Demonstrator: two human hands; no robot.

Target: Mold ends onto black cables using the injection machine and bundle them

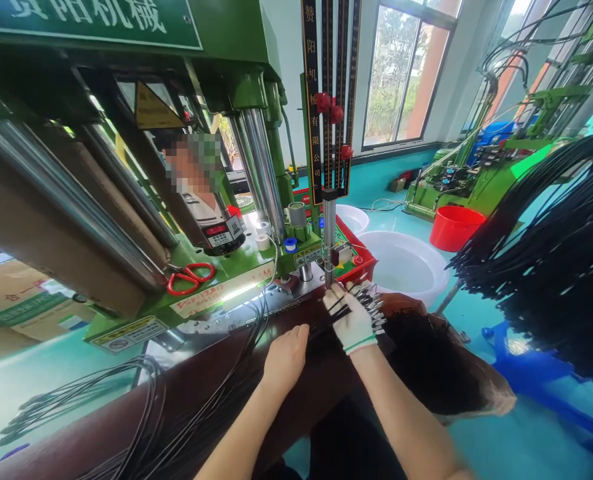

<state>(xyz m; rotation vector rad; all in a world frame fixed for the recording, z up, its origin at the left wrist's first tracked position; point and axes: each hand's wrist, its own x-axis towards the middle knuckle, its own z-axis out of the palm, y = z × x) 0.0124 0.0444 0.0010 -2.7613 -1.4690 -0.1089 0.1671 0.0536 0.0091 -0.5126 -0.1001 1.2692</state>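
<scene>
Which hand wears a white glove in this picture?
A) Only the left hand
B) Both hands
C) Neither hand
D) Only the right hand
D. The right hand wears a white knit glove with a green band at the cuff, while the left hand is bare.

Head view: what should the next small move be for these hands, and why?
Probably the bare left hand should draw one cable from the bunch of black cables in the gloved right hand, because their metal-tipped ends fan out beyond the glove and the left hand already touches them.
</scene>
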